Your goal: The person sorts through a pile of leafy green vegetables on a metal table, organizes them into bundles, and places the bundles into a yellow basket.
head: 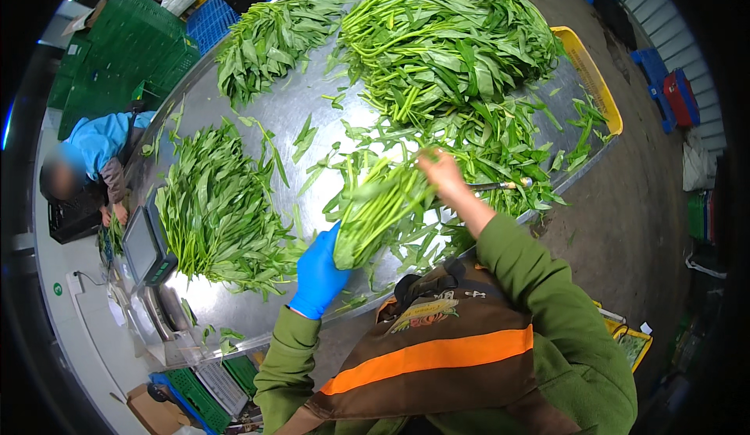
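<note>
My left hand (320, 274), in a blue glove, grips the lower end of a bunch of leafy greens (384, 209) that look like water spinach. The bunch slants up to the right above a steel table (319, 116). My bare right hand (443, 172) is at the bunch's upper end, its fingers curled and slightly blurred. Whether they pinch any stems is unclear. Beside my right wrist, a knife-like tool (508, 185) lies over loose greens (498, 142), partly hidden by the wrist. Beyond it rises a large heap of the same greens (445, 36).
A sorted pile (217, 206) lies left, beside a scale (146, 247); another pile (275, 42) lies farther back. A yellow crate (592, 80) stands at the right edge. Across the far left edge, a person in blue (102, 142) bends over a black crate (70, 218). Green crates (129, 42) are stacked behind.
</note>
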`<state>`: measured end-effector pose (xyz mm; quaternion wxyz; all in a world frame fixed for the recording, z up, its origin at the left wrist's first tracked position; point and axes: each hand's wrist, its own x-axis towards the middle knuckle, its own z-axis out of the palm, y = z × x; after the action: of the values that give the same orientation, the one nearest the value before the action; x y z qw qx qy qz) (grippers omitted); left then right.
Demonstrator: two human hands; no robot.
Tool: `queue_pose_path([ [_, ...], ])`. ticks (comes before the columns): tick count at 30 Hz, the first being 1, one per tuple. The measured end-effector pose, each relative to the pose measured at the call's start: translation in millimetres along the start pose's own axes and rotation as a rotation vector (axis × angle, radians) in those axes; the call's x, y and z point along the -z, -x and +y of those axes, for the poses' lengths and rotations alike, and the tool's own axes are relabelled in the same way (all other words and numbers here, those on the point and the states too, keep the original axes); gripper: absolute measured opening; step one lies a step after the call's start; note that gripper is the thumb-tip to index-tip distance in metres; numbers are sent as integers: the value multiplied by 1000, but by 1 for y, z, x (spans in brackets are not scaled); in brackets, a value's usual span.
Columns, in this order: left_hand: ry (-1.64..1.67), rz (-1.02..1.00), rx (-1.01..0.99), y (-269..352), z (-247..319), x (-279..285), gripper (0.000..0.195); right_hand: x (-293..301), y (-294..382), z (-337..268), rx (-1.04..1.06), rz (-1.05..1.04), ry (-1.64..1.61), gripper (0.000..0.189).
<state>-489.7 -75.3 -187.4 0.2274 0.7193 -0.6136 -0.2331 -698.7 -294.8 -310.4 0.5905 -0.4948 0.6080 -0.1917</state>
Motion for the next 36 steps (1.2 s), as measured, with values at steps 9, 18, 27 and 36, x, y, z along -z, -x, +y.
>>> queue_pose_path([
  [9, -451, -46, -127, -11, -6, 23, 80, -14, 78, -58, 586, -301, 447, 45],
  [18, -533, -51, -273, -13, -9, 29, 79, -34, 78, -48, 311, -510, 289, 74],
  [27, -683, -108, -317, -6, -24, 49, 79, 28, 21, -17, 306, -330, 120, 38],
  [36, -697, -179, -455, -24, -13, 52, 67, -25, 60, -37, 592, -672, 76, 36],
])
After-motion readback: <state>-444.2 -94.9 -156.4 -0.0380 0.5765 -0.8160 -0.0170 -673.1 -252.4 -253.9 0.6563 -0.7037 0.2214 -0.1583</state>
